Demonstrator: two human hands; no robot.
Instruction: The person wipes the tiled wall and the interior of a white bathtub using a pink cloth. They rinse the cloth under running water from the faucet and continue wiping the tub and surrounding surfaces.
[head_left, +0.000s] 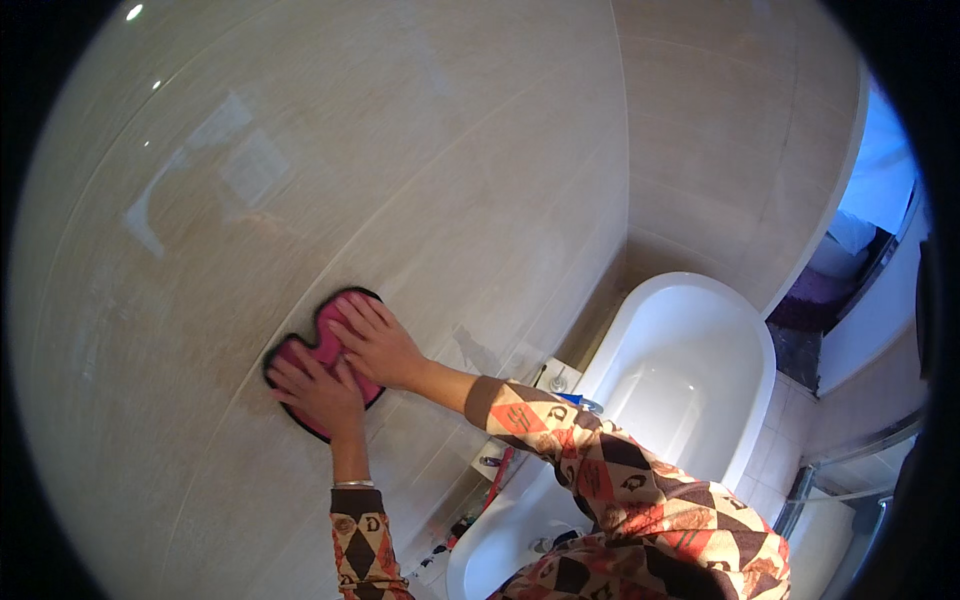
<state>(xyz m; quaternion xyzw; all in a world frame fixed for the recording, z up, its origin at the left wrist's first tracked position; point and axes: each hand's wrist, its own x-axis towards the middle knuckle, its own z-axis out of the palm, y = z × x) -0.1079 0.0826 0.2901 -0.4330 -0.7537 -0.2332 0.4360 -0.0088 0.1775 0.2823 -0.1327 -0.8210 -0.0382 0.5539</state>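
Observation:
A pink pad with black edging (328, 346), notched at the top, lies flat against a beige tiled wall (450, 225). On its lower left part rests my left hand (321, 394), palm down with the fingers spread, holding it to the tiles. My right hand (384, 346) presses the pad's upper right part in the same way. Both thumbs come close together near its middle. A light bracelet (352, 484) circles my left wrist. The pad's underside is hidden, and its outline is slightly blurred.
Below and to the right stands a white bathtub (675, 375), partly behind my patterned sleeve (585, 435). A blue tube (568, 397) and a red-handled item (498, 478) lie on the ledge between tub and wall. A glass-sided enclosure (840, 510) is at lower right.

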